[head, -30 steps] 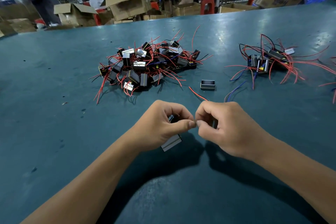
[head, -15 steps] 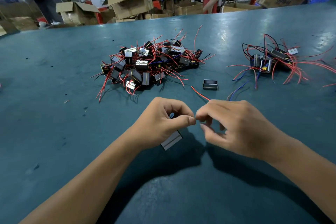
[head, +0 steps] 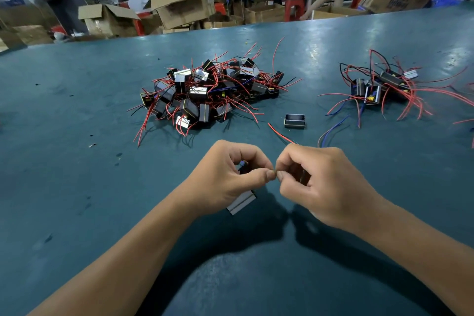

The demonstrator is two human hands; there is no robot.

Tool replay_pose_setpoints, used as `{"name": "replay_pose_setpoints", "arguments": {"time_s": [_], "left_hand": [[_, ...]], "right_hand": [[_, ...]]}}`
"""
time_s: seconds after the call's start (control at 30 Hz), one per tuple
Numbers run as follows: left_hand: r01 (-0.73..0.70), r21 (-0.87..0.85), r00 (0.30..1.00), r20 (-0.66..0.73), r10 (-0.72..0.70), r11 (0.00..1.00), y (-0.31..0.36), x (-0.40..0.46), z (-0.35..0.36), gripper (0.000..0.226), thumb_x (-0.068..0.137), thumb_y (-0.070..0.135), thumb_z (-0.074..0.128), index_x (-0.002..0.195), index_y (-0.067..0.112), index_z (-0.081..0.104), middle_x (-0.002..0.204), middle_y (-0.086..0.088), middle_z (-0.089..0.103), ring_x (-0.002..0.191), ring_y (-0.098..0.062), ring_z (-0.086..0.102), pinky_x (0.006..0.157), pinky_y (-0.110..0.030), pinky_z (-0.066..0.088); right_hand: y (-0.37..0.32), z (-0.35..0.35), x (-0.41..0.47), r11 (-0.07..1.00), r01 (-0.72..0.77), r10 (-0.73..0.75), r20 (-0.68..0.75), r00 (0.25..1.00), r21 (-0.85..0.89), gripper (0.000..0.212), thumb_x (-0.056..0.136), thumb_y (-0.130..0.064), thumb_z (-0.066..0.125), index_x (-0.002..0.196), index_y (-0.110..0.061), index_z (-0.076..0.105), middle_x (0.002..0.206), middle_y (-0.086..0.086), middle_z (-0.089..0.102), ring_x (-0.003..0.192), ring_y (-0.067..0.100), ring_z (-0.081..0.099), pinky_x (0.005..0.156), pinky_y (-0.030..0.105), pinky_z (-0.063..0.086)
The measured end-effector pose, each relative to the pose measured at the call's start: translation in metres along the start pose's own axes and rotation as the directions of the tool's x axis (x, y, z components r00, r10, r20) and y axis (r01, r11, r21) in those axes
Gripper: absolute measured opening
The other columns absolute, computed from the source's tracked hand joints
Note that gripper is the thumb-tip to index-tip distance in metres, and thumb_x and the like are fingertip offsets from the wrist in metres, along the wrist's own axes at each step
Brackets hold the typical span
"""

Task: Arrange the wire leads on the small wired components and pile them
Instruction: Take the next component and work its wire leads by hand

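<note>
My left hand (head: 225,177) grips a small black-and-silver wired component (head: 241,203); its silver end pokes out below my palm. My right hand (head: 323,182) pinches the component's wire leads against my left thumb tip. A red lead (head: 280,133) and a blue lead (head: 331,132) run out from behind my right hand across the table. A large pile of components with red wires (head: 210,90) lies at mid-table. A smaller tangled group (head: 379,87) sits at the right.
A single empty black frame piece (head: 294,120) lies between the two groups on the teal table (head: 77,161). Beyond the far edge stand cardboard boxes (head: 184,5), red stools and several people at benches.
My right hand's fingers have curled tighter on the leads beside my left thumb. The view shifted slightly. The piles have not moved.
</note>
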State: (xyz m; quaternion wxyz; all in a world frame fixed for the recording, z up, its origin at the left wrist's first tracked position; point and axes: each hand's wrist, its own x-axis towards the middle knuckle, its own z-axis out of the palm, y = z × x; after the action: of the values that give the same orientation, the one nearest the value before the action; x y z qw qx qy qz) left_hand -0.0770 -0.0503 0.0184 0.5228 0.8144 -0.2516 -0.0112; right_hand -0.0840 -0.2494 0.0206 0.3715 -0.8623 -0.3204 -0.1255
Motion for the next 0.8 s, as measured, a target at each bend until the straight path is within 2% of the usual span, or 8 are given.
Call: {"name": "replay_pose_setpoints", "arguments": {"time_s": [0.17,0.27,0.33,0.37,0.43,0.53,0.67,0.8], "left_hand": [[-0.120,0.334,0.991,-0.015,0.132,0.935,0.000,0.000,0.000,0.017,0.082,0.021,0.072,0.073,0.034,0.066,0.068,0.021,0.061,0.070,-0.007,0.053,0.081,-0.021,0.031],[-0.168,0.381,0.985,0.019,0.174,0.909,0.000,0.001,0.001,0.010,0.082,0.018,0.072,0.076,0.025,0.070,0.067,0.022,0.060,0.071,-0.005,0.053,0.081,-0.021,0.030],[-0.180,0.380,0.983,0.029,0.183,0.907,-0.002,0.001,0.000,0.009,0.082,0.018,0.072,0.076,0.024,0.070,0.067,0.023,0.059,0.071,-0.004,0.052,0.082,-0.022,0.030],[-0.184,0.374,0.982,0.038,0.184,0.909,-0.002,0.000,0.000,0.011,0.083,0.019,0.073,0.075,0.026,0.069,0.067,0.024,0.058,0.072,-0.004,0.052,0.082,-0.023,0.030],[-0.180,0.362,0.984,0.070,0.166,0.915,-0.003,0.001,0.002,0.013,0.083,0.021,0.073,0.077,0.031,0.068,0.069,0.024,0.059,0.073,-0.006,0.052,0.083,-0.025,0.030],[-0.167,0.334,0.984,0.111,0.138,0.928,-0.006,0.002,0.004,0.005,0.082,0.026,0.078,0.083,0.025,0.073,0.076,0.017,0.067,0.075,-0.006,0.057,0.084,-0.020,0.034],[-0.087,0.225,0.980,0.192,0.044,0.970,-0.008,0.002,-0.006,0.023,0.081,0.024,0.083,0.101,0.022,0.072,0.091,0.015,0.072,0.083,-0.004,0.061,0.080,-0.014,0.042],[-0.023,0.201,0.979,0.203,-0.019,0.979,-0.012,0.002,-0.014,0.018,0.085,0.023,0.080,0.101,0.024,0.072,0.094,0.010,0.073,0.085,-0.010,0.064,0.080,-0.030,0.048]], "right_hand": [[-0.004,0.004,0.004,0.815,-0.471,0.431,0.189,0.882,0.339,0.016,0.084,-0.006,0.058,0.068,-0.008,0.058,0.050,0.000,0.057,0.040,0.013,0.049,0.042,0.026,0.041],[-0.005,0.003,0.006,0.391,-0.721,0.567,0.467,0.678,0.573,0.012,0.085,-0.008,0.055,0.073,-0.008,0.056,0.054,0.000,0.047,0.038,0.010,0.038,0.037,0.020,0.032],[-0.004,0.001,0.007,0.110,-0.800,0.552,0.634,0.543,0.590,0.013,0.086,-0.010,0.051,0.073,-0.013,0.054,0.056,-0.004,0.042,0.038,0.007,0.033,0.035,0.018,0.028],[-0.004,-0.001,0.007,0.049,-0.818,0.529,0.680,0.508,0.573,0.015,0.086,-0.011,0.050,0.072,-0.014,0.054,0.056,-0.004,0.042,0.038,0.007,0.033,0.034,0.018,0.027],[-0.002,-0.004,0.007,0.184,-0.842,0.521,0.677,0.520,0.507,0.019,0.088,-0.012,0.049,0.069,-0.013,0.054,0.055,-0.001,0.047,0.039,0.010,0.037,0.036,0.019,0.029],[0.001,-0.009,0.005,0.532,-0.739,0.501,0.551,0.668,0.412,0.023,0.094,-0.018,0.054,0.073,-0.009,0.058,0.060,0.007,0.060,0.046,0.018,0.053,0.041,0.023,0.041],[0.009,-0.016,0.005,0.676,-0.654,0.442,0.522,0.729,0.341,0.020,0.094,-0.016,0.062,0.076,-0.008,0.060,0.062,0.005,0.064,0.052,0.018,0.060,0.043,0.026,0.047],[0.016,-0.020,0.002,0.742,-0.642,0.410,0.627,0.663,0.193,0.017,0.095,-0.017,0.062,0.079,-0.010,0.061,0.066,0.004,0.068,0.057,0.018,0.062,0.047,0.026,0.049]]}}
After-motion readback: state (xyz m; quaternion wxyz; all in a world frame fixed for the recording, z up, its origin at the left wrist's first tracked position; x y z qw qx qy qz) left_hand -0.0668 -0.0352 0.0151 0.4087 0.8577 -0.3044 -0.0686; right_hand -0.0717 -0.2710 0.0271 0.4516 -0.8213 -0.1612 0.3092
